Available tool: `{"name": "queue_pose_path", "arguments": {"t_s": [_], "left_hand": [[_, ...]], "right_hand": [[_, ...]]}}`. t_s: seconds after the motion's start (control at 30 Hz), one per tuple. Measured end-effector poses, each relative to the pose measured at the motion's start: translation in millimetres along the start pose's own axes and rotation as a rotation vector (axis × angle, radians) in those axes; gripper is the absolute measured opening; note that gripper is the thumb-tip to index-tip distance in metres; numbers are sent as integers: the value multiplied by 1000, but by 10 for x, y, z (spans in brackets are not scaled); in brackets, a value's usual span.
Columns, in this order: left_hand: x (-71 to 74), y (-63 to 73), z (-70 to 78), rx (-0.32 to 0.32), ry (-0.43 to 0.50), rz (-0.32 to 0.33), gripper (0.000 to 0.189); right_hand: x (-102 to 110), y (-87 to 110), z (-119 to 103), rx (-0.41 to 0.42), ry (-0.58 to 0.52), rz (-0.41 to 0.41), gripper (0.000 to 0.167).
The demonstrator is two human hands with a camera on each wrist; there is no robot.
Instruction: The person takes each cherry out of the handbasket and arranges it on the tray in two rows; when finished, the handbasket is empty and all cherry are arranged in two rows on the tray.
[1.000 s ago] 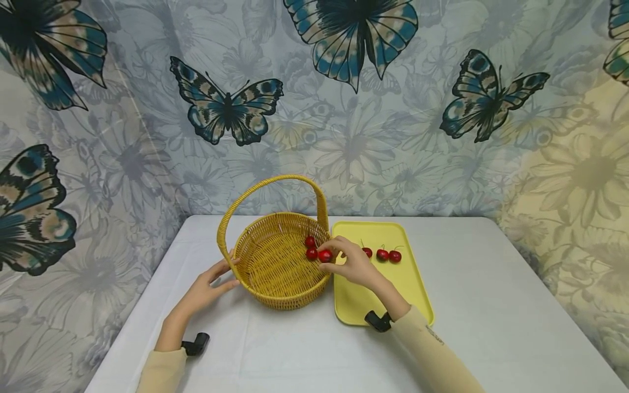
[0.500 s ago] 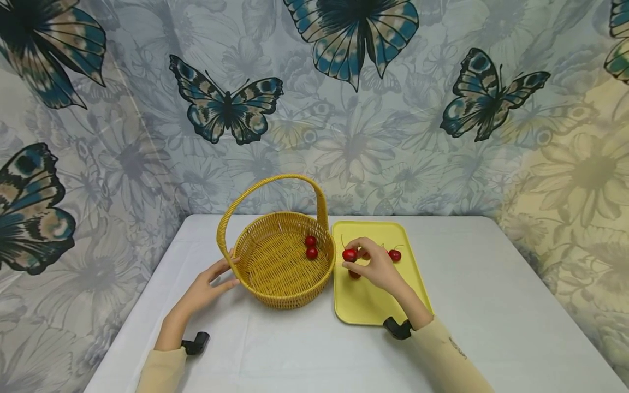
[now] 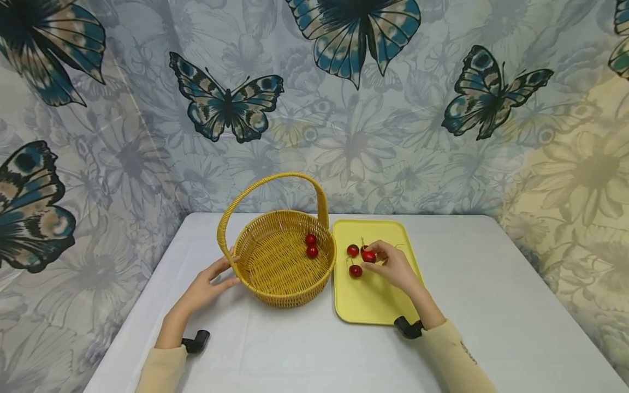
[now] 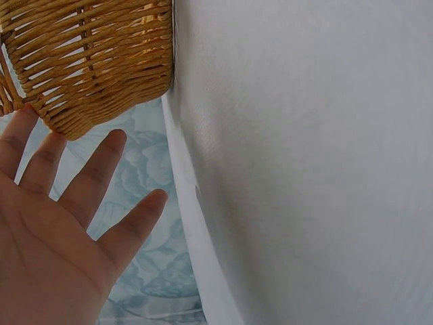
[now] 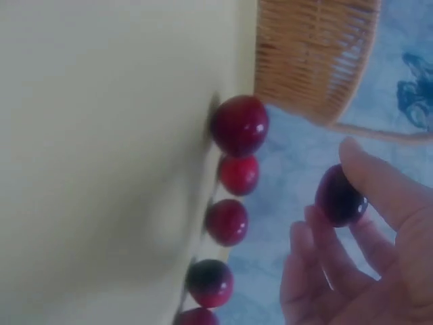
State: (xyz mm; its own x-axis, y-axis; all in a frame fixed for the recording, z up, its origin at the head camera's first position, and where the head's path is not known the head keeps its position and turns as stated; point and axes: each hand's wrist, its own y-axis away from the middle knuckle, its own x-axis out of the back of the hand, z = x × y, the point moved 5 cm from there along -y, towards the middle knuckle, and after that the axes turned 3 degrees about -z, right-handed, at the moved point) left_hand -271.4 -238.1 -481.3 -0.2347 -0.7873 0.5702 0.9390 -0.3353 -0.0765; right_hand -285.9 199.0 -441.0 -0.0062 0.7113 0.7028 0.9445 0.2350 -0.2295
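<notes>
My right hand (image 3: 399,267) pinches a dark red cherry (image 3: 368,256) between thumb and fingers, over the yellow tray (image 3: 363,305). In the right wrist view the held cherry (image 5: 340,196) is raised off the tray surface, beside a row of several others. On the tray, a cherry (image 3: 352,250) and a nearer cherry (image 3: 355,271) lie left of the hand; another is partly hidden behind the fingers. My left hand (image 3: 206,289) touches the left side of the yellow wicker basket (image 3: 285,301), its fingers spread and fairly straight. Two cherries (image 3: 312,251) lie inside the basket, toward its right wall.
The basket's tall arched handle (image 3: 275,177) rises over its opening. Tray and basket stand side by side on a white-covered table (image 3: 491,305). A butterfly-print cloth (image 3: 368,164) hangs behind the table.
My right hand has carried the cherry from the basket's right edge rightward over the tray. The left hand and basket have stayed in place.
</notes>
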Motion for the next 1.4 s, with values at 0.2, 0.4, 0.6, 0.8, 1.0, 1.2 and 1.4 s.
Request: {"name": "queue_pose_path", "arguments": {"t_s": [0.2, 0.4, 0.6, 0.8, 1.0, 1.2, 1.4], "left_hand": [[1, -4, 8, 10, -3, -4, 60], [7, 2, 17, 15, -7, -7, 61], [14, 1, 40, 17, -16, -6, 61], [6, -2, 30, 9, -20, -4, 60], [2, 2, 27, 6, -16, -10, 60], [7, -2, 29, 8, -12, -7, 60], [0, 3, 11, 17, 3, -13, 60]], "right_hand": [[-5, 6, 118, -21, 7, -29, 33], [-22, 23, 213, -72, -19, -100, 27], [-27, 34, 261, -139, -39, -149, 26], [-26, 46, 280, -180, -51, -167, 25], [-35, 62, 316, -192, -59, -211, 29], [-54, 71, 334, -188, -55, -260, 29], [-73, 77, 340, -164, -51, -281, 28]]}}
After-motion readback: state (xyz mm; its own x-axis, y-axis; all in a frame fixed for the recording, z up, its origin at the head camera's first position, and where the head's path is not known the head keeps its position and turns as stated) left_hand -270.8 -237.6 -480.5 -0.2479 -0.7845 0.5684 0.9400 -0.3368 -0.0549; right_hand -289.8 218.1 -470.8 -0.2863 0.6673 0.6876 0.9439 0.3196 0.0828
